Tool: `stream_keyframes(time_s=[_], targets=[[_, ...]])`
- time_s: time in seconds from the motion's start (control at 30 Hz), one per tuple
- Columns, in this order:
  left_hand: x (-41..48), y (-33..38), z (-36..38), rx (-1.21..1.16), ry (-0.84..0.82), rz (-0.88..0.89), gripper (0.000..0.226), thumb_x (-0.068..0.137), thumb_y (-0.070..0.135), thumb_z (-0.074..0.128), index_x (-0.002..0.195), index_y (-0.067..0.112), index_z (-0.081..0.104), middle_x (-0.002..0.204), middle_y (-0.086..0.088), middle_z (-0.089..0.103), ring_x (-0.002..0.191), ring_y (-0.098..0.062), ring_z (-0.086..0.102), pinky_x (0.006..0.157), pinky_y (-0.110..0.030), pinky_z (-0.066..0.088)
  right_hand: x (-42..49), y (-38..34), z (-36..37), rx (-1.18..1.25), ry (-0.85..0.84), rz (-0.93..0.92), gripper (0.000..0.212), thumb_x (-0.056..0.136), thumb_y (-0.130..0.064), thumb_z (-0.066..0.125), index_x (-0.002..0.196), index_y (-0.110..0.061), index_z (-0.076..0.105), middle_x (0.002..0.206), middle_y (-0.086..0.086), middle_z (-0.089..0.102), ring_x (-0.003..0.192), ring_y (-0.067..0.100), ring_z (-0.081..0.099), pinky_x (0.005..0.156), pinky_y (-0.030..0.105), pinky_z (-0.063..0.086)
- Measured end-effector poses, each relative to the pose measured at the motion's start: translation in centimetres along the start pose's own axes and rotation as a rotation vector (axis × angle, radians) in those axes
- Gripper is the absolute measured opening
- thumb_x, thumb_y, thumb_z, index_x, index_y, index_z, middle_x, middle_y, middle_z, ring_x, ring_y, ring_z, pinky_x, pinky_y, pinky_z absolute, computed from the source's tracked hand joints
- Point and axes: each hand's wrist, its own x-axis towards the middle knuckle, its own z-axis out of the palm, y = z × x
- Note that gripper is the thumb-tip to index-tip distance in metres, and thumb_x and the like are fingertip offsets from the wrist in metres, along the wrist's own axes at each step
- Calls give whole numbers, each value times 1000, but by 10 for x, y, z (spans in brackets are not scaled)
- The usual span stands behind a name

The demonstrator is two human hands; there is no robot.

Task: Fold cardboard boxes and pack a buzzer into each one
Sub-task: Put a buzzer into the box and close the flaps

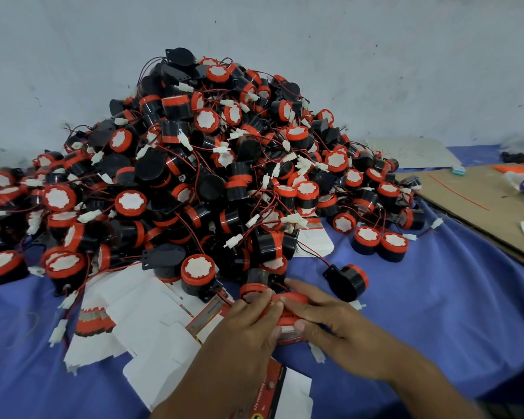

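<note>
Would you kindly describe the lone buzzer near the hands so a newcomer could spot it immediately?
Start at the big pile of buzzers on the blue cloth. Just right of its near edge, beyond the right hand, one buzzer lies on its side. Unlike its neighbours, it touches nothing else.

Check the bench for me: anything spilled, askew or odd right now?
Nothing looks damaged. The buzzer pile sprawls over the flat box blanks, burying part of the stack. One buzzer lies apart, on its side, beside both hands working a red box.
</note>
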Motion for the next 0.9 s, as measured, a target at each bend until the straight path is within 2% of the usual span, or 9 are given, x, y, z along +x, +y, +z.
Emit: stream_keyframes(time_s=[0.1, 0.17, 0.23, 0.27, 0.33, 0.4, 0.53, 0.7, 0.9], targets=[[-3, -5, 1, -98, -25, -10, 42, 92, 23, 57, 131, 9, 65, 141, -10, 57, 116, -31, 63, 96, -40, 52, 1, 1, 0, 5, 2, -33, 46, 106, -40, 50, 151, -42, 41, 162, -30, 19, 151, -5, 14, 122, 31, 29], [-4, -8, 2, -166, -53, -31, 47, 100, 32, 45, 145, 18, 50, 157, 0, 36, 134, -26, 46, 111, -33, 34, 1, 2, 0, 25, -5, -42, 49, 103, -41, 56, 150, -45, 41, 162, -28, 21, 151, -2, 18, 120, 33, 33], [-4, -10, 1, -143, -53, -13, 51, 101, 38, 45, 151, 25, 40, 160, 10, 23, 139, -19, 37, 113, -23, 24, 2, 3, 0, 39, -14, -31, 54, 100, -40, 62, 149, -49, 41, 161, -28, 21, 149, -2, 22, 117, 34, 38], [-3, -9, -1, -93, -49, -1, 52, 98, 36, 52, 148, 23, 45, 158, 8, 30, 133, -21, 45, 110, -23, 32, 2, 4, -1, 32, -14, -27, 56, 99, -38, 63, 148, -50, 40, 161, -29, 21, 149, -2, 23, 116, 34, 39], [-1, -7, -5, -49, -41, 58, 48, 82, 24, 67, 128, 11, 67, 139, -6, 59, 104, -25, 67, 88, -31, 56, 2, 5, 0, 11, -12, -22, 57, 99, -33, 63, 149, -51, 40, 160, -31, 21, 148, -3, 23, 116, 34, 39], [-1, -5, -4, -18, -35, 70, 49, 71, 21, 70, 118, 9, 73, 127, -9, 67, 90, -24, 70, 74, -31, 60, 2, 6, 0, 3, -14, -21, 57, 100, -31, 62, 149, -50, 40, 160, -32, 19, 149, -4, 22, 117, 33, 38], [-3, -4, -1, 52, -37, 57, 54, 65, 21, 72, 118, 10, 73, 126, -6, 68, 87, -21, 70, 70, -26, 58, 0, 5, 0, 37, -22, -11, 53, 102, -33, 58, 151, -45, 40, 161, -32, 16, 150, -5, 18, 119, 30, 34], [-6, -2, 3, 62, 17, 23, 67, 55, 15, 96, 118, 5, 73, 126, -8, 68, 89, -24, 70, 71, -29, 60, 0, 3, 0, 146, 7, 39, 43, 105, -41, 48, 148, -43, 46, 160, -33, 19, 150, -5, 17, 120, 35, 34], [-6, -5, 5, 70, 24, 71, 55, 65, 14, 82, 118, 6, 73, 126, -9, 68, 90, -25, 70, 72, -30, 61, 2, 4, 2, 281, 59, 73, 36, 103, -34, 53, 138, -39, 60, 156, -28, 35, 146, -6, 26, 115, 34, 41]])
